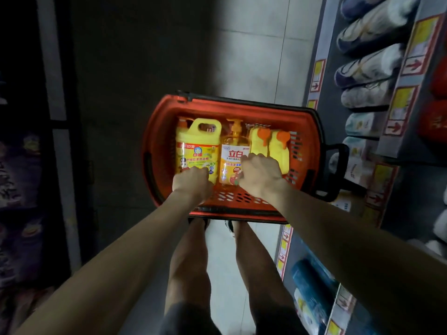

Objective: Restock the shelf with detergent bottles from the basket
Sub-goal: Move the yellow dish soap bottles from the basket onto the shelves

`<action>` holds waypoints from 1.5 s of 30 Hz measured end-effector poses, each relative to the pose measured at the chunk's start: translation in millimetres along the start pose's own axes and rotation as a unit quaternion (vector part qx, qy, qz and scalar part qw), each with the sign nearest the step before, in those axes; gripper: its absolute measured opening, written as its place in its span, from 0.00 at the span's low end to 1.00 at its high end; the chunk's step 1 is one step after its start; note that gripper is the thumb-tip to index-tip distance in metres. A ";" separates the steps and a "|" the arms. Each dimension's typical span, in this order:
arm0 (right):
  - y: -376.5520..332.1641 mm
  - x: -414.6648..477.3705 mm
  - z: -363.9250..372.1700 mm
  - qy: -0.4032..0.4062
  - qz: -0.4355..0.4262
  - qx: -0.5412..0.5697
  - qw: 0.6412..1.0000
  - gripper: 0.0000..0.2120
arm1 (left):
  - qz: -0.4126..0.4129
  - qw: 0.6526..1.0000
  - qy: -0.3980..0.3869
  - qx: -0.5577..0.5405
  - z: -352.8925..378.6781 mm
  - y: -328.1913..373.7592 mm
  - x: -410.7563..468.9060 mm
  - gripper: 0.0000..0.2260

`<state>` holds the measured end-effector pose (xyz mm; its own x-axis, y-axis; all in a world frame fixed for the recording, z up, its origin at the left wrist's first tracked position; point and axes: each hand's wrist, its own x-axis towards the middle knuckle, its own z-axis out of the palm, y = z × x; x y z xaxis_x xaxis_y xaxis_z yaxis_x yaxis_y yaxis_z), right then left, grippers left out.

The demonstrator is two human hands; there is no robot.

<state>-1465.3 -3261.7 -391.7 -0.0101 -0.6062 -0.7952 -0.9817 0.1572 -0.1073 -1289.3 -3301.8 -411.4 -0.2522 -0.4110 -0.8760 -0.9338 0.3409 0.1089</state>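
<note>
A red basket (154,131) sits on the floor in front of my feet. Inside it lie a large yellow jug (197,147) with a handle, a clear orange pump bottle (232,151) and two small yellow bottles (273,151) with orange caps. My left hand (191,183) curls its fingers around the base of the yellow jug. My right hand (261,175) grips the lower end of the pump bottle, its fingers dipping between that bottle and the small yellow ones. The shelf (321,76) runs along the right.
The right-hand shelf holds rows of soft packs (370,64) behind price tags (316,76). A dark rack (21,180) with packaged goods stands on the left. The tiled aisle floor (256,54) stretches ahead beyond the basket. The basket's black handle (338,172) hangs toward the shelf.
</note>
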 end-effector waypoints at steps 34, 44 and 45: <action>26.5 118.8 35.4 -0.079 0.108 0.220 0.966 0.53 | -0.202 0.847 0.039 -0.490 62.0 43.5 65.6 0.12; 23.3 103.1 32.8 -0.066 0.100 0.235 0.965 0.55 | -0.245 0.804 0.012 -0.542 52.7 39.4 64.4 0.14; 23.0 103.2 34.8 -0.063 0.110 0.265 0.956 0.52 | -0.249 0.800 0.007 -0.546 52.8 38.2 65.1 0.15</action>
<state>-1482.3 -3293.5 -496.9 -0.1497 -0.4200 -0.8951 -0.7242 0.6629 -0.1900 -1328.0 -3270.9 -489.0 0.2250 -0.2780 -0.9338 -0.5818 -0.8071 0.1001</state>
